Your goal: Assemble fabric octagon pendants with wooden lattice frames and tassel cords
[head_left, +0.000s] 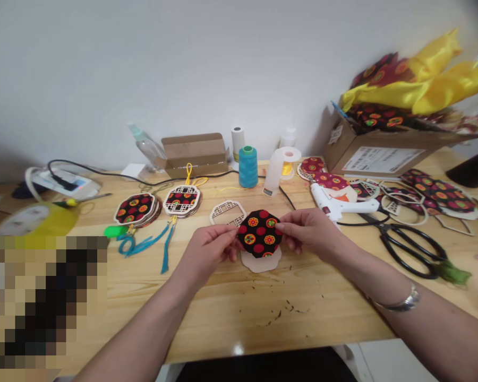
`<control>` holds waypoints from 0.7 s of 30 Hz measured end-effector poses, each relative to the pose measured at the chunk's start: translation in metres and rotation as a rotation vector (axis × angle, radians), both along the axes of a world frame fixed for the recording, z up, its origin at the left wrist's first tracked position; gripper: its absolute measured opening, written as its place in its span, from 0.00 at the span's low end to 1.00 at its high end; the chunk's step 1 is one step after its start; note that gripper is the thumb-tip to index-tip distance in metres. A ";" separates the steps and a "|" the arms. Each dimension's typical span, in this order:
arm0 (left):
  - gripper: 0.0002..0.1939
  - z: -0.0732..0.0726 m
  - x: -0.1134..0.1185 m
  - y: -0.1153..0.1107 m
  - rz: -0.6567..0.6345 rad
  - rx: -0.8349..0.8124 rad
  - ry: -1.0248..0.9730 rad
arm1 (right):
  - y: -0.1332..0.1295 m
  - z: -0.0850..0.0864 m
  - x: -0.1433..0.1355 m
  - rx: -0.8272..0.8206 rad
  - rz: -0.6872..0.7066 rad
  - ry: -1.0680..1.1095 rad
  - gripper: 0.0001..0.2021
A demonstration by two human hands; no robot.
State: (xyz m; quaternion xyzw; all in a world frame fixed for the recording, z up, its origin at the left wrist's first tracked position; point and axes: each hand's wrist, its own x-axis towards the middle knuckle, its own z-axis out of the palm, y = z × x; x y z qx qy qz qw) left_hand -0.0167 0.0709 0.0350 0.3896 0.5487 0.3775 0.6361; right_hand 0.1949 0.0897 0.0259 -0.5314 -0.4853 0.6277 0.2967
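Observation:
Between my hands is a black fabric piece (259, 233) with red dots and orange flowers, cut to a rounded, lobed outline. My left hand (213, 246) pinches its left edge, and my right hand (305, 231) pinches the right edge with the thumb on top. Just below the fabric, partly covered by it, a pale lobed plate (262, 262) shows its lower rim. Behind my left hand lies a wooden lattice frame (228, 212) on the table.
Finished-looking ornaments (182, 201) with blue tassels lie at the left. A teal thread spool (248, 167) stands at the back. On the right are a white glue gun (338, 204), black scissors (412, 249) and a cardboard box (382, 151) of fabric. Dark scraps lie in front.

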 end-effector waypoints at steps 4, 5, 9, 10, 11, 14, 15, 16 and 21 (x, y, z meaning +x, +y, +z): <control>0.12 -0.001 -0.001 0.000 -0.007 -0.013 0.007 | 0.000 0.002 -0.001 -0.014 -0.024 0.017 0.09; 0.12 -0.001 -0.001 0.000 -0.008 -0.015 0.007 | 0.000 0.003 -0.001 -0.023 -0.038 0.017 0.09; 0.11 0.000 -0.002 -0.001 -0.012 -0.021 0.010 | -0.001 0.005 -0.002 -0.022 -0.106 0.028 0.10; 0.12 0.001 -0.002 -0.001 -0.014 -0.023 0.009 | -0.001 0.005 -0.002 -0.017 -0.116 0.035 0.11; 0.12 0.001 -0.002 -0.001 -0.015 -0.026 0.008 | -0.001 0.005 -0.002 -0.013 -0.123 0.042 0.11; 0.12 0.002 -0.001 -0.002 -0.018 -0.023 0.012 | -0.001 0.005 -0.002 -0.006 -0.118 0.052 0.13; 0.12 0.002 -0.001 -0.001 -0.020 -0.019 0.016 | -0.001 0.005 -0.002 -0.003 -0.112 0.054 0.13; 0.12 0.001 -0.001 -0.001 -0.021 -0.010 0.019 | -0.001 0.004 -0.001 0.000 -0.107 0.054 0.13; 0.13 -0.003 -0.003 -0.001 0.015 0.094 0.063 | -0.001 0.003 0.002 0.036 -0.004 0.043 0.15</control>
